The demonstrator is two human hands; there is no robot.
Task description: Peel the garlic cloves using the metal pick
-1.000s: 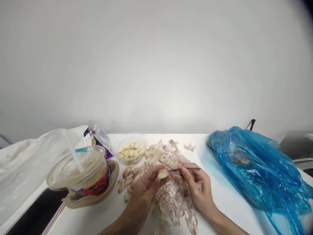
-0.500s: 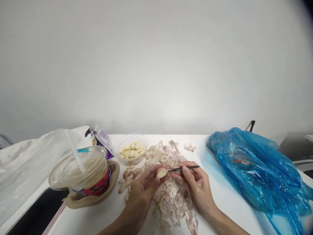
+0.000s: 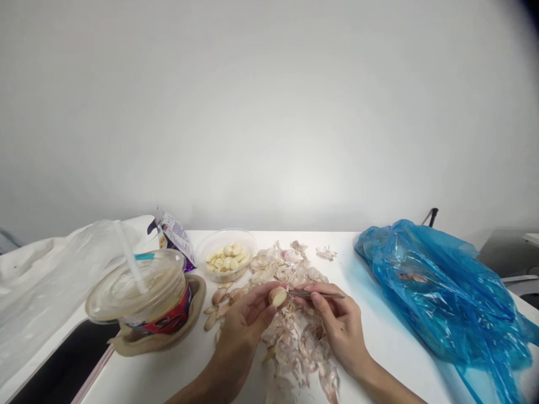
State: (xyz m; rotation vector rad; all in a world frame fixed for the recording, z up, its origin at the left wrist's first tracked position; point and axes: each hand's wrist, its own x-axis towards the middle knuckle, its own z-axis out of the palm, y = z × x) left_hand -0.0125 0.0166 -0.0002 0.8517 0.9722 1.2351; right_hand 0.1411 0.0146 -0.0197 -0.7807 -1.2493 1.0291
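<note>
My left hand (image 3: 246, 320) pinches a partly peeled garlic clove (image 3: 279, 299) between thumb and fingers, its pale flesh showing beside a strip of skin. In my right hand (image 3: 339, 322) is a slim metal tool (image 3: 332, 295) that looks like tweezers, its tip against the clove's right end. Beneath both hands spreads a heap of papery garlic skins (image 3: 301, 348). Unpeeled cloves (image 3: 219, 297) lie just left of my left hand. Behind them stands a clear round tub (image 3: 202, 247) with several peeled cloves (image 3: 229, 258) inside.
To the left, a lidded drink cup (image 3: 164, 320) with a straw sits in a cardboard carrier (image 3: 196, 306), by a phone-like black slab (image 3: 71, 359). A purple wrapper (image 3: 179, 241) stands behind. A blue plastic bag (image 3: 446, 297) covers the right side; a wall rises at the back.
The clove has turned a little in my left hand, showing more pale flesh. My right hand has shifted slightly and the tool's far end has dropped, so it lies closer to level.
</note>
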